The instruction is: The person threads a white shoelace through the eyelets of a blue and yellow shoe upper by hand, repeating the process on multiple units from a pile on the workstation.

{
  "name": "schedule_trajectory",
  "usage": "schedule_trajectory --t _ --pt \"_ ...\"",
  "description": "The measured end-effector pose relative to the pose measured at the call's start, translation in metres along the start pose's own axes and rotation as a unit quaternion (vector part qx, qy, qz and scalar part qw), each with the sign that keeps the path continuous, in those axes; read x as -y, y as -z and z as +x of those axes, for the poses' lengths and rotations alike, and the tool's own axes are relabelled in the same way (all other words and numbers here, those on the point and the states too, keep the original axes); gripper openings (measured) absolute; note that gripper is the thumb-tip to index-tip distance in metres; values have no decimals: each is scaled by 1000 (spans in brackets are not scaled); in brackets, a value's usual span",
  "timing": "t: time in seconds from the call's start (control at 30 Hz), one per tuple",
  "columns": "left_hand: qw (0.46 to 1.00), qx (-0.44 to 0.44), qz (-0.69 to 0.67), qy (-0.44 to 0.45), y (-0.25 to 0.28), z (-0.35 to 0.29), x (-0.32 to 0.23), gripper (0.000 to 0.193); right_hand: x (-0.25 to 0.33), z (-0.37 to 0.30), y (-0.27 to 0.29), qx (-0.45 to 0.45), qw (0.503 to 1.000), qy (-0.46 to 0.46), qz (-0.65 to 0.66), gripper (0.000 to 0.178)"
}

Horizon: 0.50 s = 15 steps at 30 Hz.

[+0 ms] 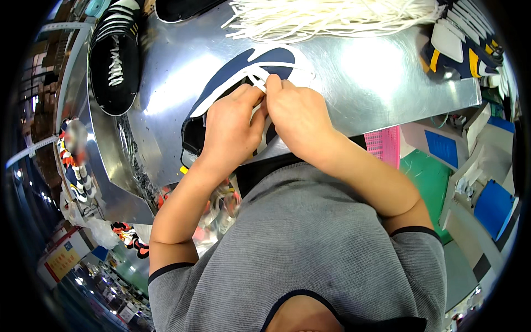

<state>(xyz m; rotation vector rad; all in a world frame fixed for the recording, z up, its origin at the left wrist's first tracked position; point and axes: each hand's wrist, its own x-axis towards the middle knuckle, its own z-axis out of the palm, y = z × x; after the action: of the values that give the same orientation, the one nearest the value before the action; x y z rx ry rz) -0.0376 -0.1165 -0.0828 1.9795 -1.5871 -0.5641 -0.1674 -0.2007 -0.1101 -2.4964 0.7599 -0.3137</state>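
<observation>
The shoe (224, 83), navy and white, lies on the metal table (381, 91) near its close edge; its toe points away to the right, its dark heel end sits nearer on the left, and both hands meet over its middle. The right hand (298, 110) is curled, its thumb and forefinger seeming to pinch the white lace (256, 73); the left hand (231, 123) is curled too, its fingertips drawn in beside the right's over the shoe's opening, but what they grip is hidden and I cannot tell whether they hold lace or shoe edge.

The shoe looks light, its sides soft enough to fold inward under a press; the toe and heel are probably stiffer; whether a sole is attached cannot be seen. Steadying is likely best along the opening's edge or at the heel, since a thing this light could slide on the smooth, shiny metal. The lace looks limp, flat and light; it should not break easily, but it may twist or slip from a loose pinch; a fingertip hold close to where it meets the shoe should guide it better than one far along; the loose laces (332, 21) heaped at the far edge look just as floppy and apt to tangle.
</observation>
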Motion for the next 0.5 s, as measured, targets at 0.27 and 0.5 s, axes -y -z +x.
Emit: schedule_trajectory --t 0.27,0.5 --pt "944 -100 207 -237 29 -44 6 29 -54 -29 107 -100 950 -110 274 23" --pt "991 87 -65 78 57 -32 14 34 -39 19 41 -42 883 -118 453 45"
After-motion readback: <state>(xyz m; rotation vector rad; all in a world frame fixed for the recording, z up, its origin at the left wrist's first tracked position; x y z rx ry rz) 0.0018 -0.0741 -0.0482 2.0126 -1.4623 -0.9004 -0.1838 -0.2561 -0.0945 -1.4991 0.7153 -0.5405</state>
